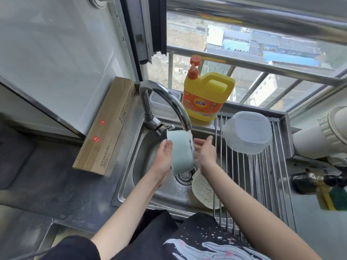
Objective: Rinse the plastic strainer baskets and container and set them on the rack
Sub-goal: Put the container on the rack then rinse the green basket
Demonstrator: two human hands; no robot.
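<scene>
Two bare forearms reach forward from the bottom of the view, over a dark patterned garment, into a stainless steel sink (131, 177).

Left hand (164, 156) grips a pale blue-green round plastic basket (180, 151), with the thumb showing on its outer wall and the fingers out of sight behind it. The basket is turned on its side, likely so that water can run across it and drain away instead of pooling. It sits directly under the spout of a curved chrome tap (165, 102), and a stream of water (191, 141) falls along its right edge.

Right hand (204, 151) is held flat with its fingers straight and relaxed, just beside the basket and in the stream. It grasps nothing; it seems placed to rub or steady the basket, though whether it touches the plastic cannot be told.

Lower in the sink, near the round metal drain (185, 176), a cream plastic strainer basket with a mesh of small holes (203, 190) lies tilted against the sink's right side, probably waiting its turn under the water.

To the right, a roll-up rack of steel rods (262, 175) spans the sink's edge. A clear plastic container (247, 132) rests on it upside down, a position that lets it drip dry.

Behind the tap stands a yellow detergent jug with an orange pump (206, 94), and a long brown cardboard box (107, 126) lies on the left.
</scene>
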